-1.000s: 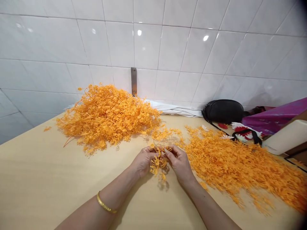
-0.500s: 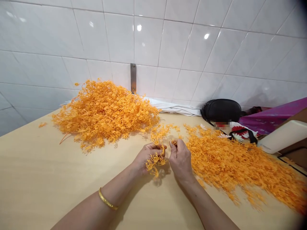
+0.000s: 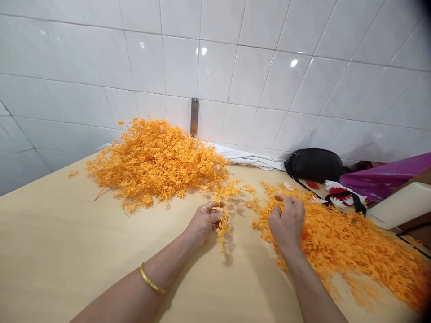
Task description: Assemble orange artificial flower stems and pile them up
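Orange artificial-flower sprig [image 3: 222, 229] hangs in the left hand [image 3: 204, 222], grip pinched, centre frame; the right hand's [image 3: 288, 222] grip is unclear; tangling could snap the sprig.

A bracket [image 3: 194, 117] is fixed to the wall [image 3: 257, 27], along which a cloth [image 3: 249, 158] is laid; a black bag [image 3: 315, 165] is set beside the cloth.

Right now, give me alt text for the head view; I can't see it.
The left hand holds an orange flower sprig over a table; the right hand is over a flower pile. A second pile lies left, and a black bag sits before a tiled wall.
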A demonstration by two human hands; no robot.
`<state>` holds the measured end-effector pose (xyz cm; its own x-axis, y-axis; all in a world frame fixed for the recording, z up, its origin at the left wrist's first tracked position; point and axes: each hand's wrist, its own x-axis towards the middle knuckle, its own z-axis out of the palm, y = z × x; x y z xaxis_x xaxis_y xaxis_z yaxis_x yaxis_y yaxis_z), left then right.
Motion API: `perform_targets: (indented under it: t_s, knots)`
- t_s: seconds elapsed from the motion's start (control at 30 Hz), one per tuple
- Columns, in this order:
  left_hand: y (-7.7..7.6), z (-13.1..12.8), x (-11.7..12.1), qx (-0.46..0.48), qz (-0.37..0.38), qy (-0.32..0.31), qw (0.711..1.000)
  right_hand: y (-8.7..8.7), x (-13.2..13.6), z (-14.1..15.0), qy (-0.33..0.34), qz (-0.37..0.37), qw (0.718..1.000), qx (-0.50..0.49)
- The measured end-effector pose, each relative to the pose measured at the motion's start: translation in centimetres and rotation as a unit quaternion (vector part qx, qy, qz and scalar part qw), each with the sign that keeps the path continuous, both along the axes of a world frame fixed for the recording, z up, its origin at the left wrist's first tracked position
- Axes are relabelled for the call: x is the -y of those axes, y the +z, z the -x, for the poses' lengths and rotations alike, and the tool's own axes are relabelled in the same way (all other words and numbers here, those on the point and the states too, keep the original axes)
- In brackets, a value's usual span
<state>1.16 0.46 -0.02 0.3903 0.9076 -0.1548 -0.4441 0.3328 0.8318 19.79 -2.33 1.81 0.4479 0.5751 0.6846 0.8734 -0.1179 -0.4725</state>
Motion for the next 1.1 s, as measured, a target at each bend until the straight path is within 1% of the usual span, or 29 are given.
perform_targets:
  t_s: [0.1,0.17,0.2,0.27,0.33,0.4,0.47,0.57,0.63,0.67,0.7,0.77,0.83,0.9,0.97,1.1]
  knots:
    - [-0.3,0.0,0.0,-0.006,-0.002,-0.009,1.0,0.0,0.0,0.4,0.016,0.011,1.0,0.019]
    - [-0.5,-0.1,0.0,-0.016,-0.017,-0.018,1.0,0.1,0.2,0.9,0.044,0.007,0.999,0.012]
    - [-0.5,-0.3,0.1,-0.021,-0.028,-0.019,0.999,0.1,0.4,1.3,0.07,0.006,0.998,-0.001]
    - [-0.4,-0.6,0.4,-0.036,-0.055,-0.014,0.998,0.3,0.8,2.5,0.149,0.015,0.988,-0.046]
    - [-0.4,-0.9,0.8,-0.062,-0.086,-0.001,0.994,0.5,1.2,4.0,0.237,0.036,0.966,-0.098]
    - [-0.4,-1.3,1.2,-0.097,-0.118,0.018,0.988,0.5,1.5,5.3,0.285,0.061,0.946,-0.141]
    - [-0.7,-1.6,1.6,-0.127,-0.15,0.034,0.98,0.4,1.6,6.1,0.289,0.084,0.937,-0.175]
    - [-1.1,-1.8,1.6,-0.149,-0.185,0.039,0.971,0.0,1.4,6.3,0.288,0.105,0.926,-0.218]
    - [-1.0,-1.7,1.5,-0.147,-0.172,0.027,0.974,-0.2,1.2,5.9,0.31,0.105,0.911,-0.25]
    - [-0.9,-1.5,1.3,-0.138,-0.15,0.022,0.979,-0.3,1.1,5.6,0.324,0.102,0.9,-0.274]
    - [-0.6,-1.3,1.2,-0.121,-0.119,0.018,0.985,-0.3,1.0,5.4,0.34,0.099,0.884,-0.304]
    - [-0.1,-0.8,0.9,-0.072,-0.039,0.003,0.997,-0.3,1.0,5.1,0.372,0.093,0.845,-0.374]
    - [0.5,-0.3,0.6,-0.027,0.036,-0.038,0.998,-0.3,1.0,5.0,0.402,0.09,0.805,-0.427]
    - [0.8,0.1,0.5,-0.016,0.072,-0.093,0.993,-0.2,1.0,5.1,0.424,0.091,0.782,-0.447]
    - [0.8,0.3,0.4,-0.024,0.075,-0.118,0.99,0.0,1.1,5.2,0.438,0.094,0.776,-0.445]
    - [0.2,-0.1,0.6,-0.022,0.057,-0.102,0.993,0.3,1.3,5.4,0.45,0.101,0.787,-0.409]
